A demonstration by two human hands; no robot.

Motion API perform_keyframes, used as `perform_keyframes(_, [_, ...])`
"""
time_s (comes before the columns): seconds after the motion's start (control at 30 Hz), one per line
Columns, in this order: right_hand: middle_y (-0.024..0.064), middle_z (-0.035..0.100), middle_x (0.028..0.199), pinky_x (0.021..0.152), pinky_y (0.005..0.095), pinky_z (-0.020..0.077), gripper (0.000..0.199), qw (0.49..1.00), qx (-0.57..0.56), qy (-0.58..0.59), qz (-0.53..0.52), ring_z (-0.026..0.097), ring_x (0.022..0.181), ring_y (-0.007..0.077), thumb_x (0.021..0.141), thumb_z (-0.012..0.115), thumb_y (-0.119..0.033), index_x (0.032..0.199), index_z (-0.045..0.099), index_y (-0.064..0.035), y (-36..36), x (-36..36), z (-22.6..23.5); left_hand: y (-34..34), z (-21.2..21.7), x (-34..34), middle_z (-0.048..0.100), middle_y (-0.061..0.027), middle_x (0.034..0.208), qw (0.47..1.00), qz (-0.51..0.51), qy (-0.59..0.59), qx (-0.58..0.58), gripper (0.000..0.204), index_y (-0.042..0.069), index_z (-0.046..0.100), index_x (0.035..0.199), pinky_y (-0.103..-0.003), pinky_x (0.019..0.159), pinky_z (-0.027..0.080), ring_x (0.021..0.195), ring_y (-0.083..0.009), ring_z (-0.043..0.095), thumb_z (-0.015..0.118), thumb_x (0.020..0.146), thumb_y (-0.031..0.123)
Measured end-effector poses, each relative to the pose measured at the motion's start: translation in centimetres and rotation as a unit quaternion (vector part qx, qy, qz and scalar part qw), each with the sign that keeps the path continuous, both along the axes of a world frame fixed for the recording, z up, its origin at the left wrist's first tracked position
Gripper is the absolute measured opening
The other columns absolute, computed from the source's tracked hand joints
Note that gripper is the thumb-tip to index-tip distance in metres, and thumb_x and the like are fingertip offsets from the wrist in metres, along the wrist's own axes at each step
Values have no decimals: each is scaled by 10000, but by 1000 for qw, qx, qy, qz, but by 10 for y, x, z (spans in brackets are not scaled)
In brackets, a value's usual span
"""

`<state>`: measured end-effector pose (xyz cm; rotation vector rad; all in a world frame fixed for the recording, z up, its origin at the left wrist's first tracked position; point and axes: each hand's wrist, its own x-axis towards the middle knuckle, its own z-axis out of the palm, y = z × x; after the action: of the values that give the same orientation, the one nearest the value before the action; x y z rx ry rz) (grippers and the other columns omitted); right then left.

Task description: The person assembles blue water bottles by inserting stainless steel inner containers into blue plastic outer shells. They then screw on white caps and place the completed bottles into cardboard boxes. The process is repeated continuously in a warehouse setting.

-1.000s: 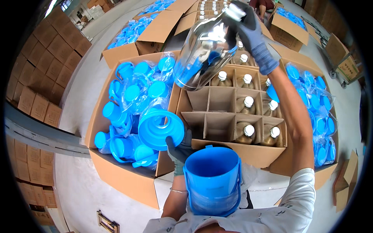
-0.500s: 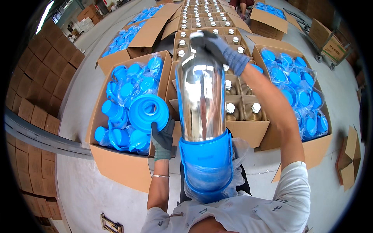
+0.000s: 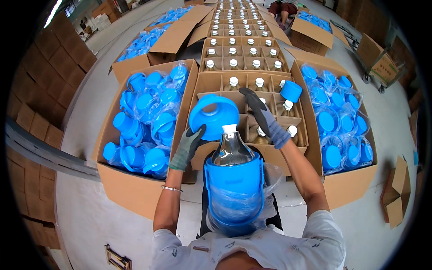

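Observation:
A clear glass bottle (image 3: 231, 153) with a white cap stands upright inside a blue plastic shell (image 3: 234, 189), which rests against my body. My left hand (image 3: 189, 145), in a grey glove, grips the rim of a blue dome-shaped top piece (image 3: 213, 117) just above and left of the bottle's cap. My gloved right hand (image 3: 262, 116) hovers with fingers spread and nothing in it, over the open cardboard box of bottles (image 3: 252, 78), right of the bottle's neck.
A box of bagged blue plastic parts (image 3: 139, 130) stands at my left and another (image 3: 337, 130) at my right. One bottle in the divided box wears a blue cup (image 3: 291, 91). More open boxes run away ahead, where a person (image 3: 283, 8) sits. Flat cartons (image 3: 36, 90) are stacked at left.
The bottle, held high in my right hand before, came down into the blue shell. My right hand let it go. My left hand lifted the blue top piece toward the bottle's neck.

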<state>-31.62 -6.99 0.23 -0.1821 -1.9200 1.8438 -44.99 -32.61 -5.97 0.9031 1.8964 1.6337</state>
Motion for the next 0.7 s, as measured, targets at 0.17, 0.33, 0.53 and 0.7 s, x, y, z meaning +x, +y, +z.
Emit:
perform_keyframes(0.17, [150,495,1232,910,362,456,577,982,-73,-121,123,513,1100,234,887,549,-431,1337,432,-89,-9,23,13,0,39,27,597,-78,1084,977,-99,-189,2,703,46,458,1335,-204,506,308,662,-76,411,491,880,581])
perform_keyframes(0.33, [144,500,1194,876,361,465,619,971,55,-206,106,517,1082,238,820,600,-525,1246,509,-85,-32,31,21,-10,-13,22,392,-172,1400,926,-85,368,8,629,130,241,1456,-354,959,432,1176,-272,489,317,961,511])
perform_keyframes(0.53, [129,518,1191,931,359,438,580,983,-39,-144,110,515,1092,233,856,599,-444,1298,429,-110,-55,43,16,-1,38,61,254,-150,1482,985,-115,-11,-127,520,165,202,1461,-389,1114,255,1351,-308,285,380,981,254])
perform_keyframes(0.7, [115,533,1208,948,349,443,557,959,-198,-67,193,514,1123,209,870,585,-409,1313,430,-110,-46,43,-11,-4,33,70,360,-240,1395,963,-115,228,-83,690,46,233,1437,-371,1030,369,1251,-338,428,431,935,475])
